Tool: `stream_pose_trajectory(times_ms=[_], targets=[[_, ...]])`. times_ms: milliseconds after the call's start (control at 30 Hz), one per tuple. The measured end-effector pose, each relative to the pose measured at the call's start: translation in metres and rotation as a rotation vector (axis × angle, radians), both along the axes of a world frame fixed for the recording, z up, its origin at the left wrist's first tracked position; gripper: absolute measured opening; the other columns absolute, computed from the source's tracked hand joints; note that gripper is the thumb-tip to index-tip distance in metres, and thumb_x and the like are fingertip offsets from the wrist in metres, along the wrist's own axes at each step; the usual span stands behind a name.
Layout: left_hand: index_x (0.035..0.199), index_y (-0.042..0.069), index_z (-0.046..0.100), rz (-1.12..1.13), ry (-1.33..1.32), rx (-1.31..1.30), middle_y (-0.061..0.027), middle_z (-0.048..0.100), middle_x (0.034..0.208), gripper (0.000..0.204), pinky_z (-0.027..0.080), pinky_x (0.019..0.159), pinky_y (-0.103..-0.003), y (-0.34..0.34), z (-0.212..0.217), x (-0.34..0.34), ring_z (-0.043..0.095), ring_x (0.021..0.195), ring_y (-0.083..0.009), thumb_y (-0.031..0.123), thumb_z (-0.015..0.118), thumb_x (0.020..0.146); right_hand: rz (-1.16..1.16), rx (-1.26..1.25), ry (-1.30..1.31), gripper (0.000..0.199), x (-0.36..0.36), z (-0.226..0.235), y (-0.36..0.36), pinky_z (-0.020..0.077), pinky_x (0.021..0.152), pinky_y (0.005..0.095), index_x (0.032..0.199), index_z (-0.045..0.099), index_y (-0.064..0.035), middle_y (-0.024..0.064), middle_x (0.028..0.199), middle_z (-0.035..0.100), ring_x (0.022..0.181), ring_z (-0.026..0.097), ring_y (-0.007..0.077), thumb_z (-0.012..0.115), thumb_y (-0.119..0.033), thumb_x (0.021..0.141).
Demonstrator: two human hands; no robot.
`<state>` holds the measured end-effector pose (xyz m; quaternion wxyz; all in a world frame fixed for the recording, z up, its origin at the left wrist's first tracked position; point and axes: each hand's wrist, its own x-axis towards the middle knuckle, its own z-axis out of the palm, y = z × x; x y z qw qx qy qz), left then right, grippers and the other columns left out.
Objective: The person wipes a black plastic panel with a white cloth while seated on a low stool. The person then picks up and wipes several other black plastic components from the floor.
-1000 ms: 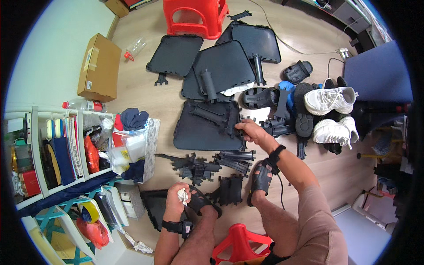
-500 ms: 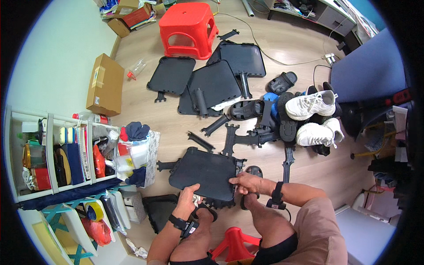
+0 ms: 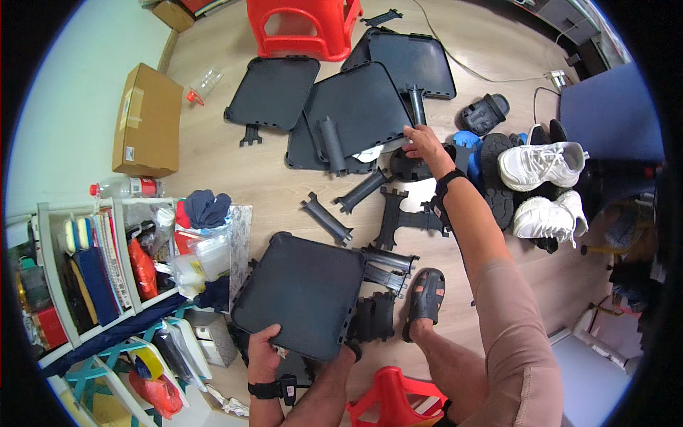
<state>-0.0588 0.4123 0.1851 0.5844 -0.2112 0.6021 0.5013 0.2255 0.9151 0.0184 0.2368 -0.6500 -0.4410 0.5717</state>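
My left hand (image 3: 264, 356) grips the near edge of a black plastic panel (image 3: 302, 292), thumb on top. The panel is flat and square with rounded corners, and its rim has small notches. My right hand (image 3: 427, 149) is stretched far forward, fingers apart and holding nothing I can see. Its fingertips are beside the corner of another black panel (image 3: 363, 107) and just below a black post (image 3: 417, 105). Whether they touch either one I cannot tell. More black connector pieces (image 3: 326, 219) with notched ends lie between my hands, some (image 3: 377, 313) right of the held panel.
A red stool (image 3: 306, 32) stands at the far side, a cardboard box (image 3: 148, 117) along the left wall. White sneakers (image 3: 544, 167) and dark sandals pile up at right. A packed shelf (image 3: 107, 270) is at left. A smaller red stool (image 3: 395, 398) is at the bottom.
My right hand has let go of the held panel and reached forward to the far panels. The held panel has turned and shifted left, still in my left hand. The view has shifted too.
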Motion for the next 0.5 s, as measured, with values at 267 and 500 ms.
stream_pose_trajectory(times_ms=[267, 500], targets=[[0.118, -0.008, 0.064, 0.057, -0.035, 0.058, -0.0162, 0.073, 0.107, 0.042, 0.06, 0.061, -0.038, -0.025, -0.021, -0.006, 0.074, 0.082, -0.0293, 0.007, 0.073, 0.08, -0.129, 0.038, 0.178, 0.025, -0.034, 0.018, -0.013, 0.0555, 0.055, 0.0302, 0.102, 0.062, 0.0025, 0.0107, 0.089, 0.067, 0.067, 0.064, 0.0182, 0.076, -0.015, 0.09], [0.138, -0.007, 0.055, 0.187, 0.2, 0.162, -0.0171, 0.066, 0.131, 0.068, 0.05, 0.108, -0.048, -0.041, -0.003, -0.008, 0.064, 0.12, -0.0367, 0.005, 0.072, 0.073, 0.144, -0.199, 0.395, 0.017, 0.01, 0.088, -0.15, 0.0592, 0.061, 0.0299, 0.109, 0.059, 0.0024, 0.0116, 0.098, 0.068, 0.069, 0.067, 0.0187, 0.063, -0.002, 0.093]])
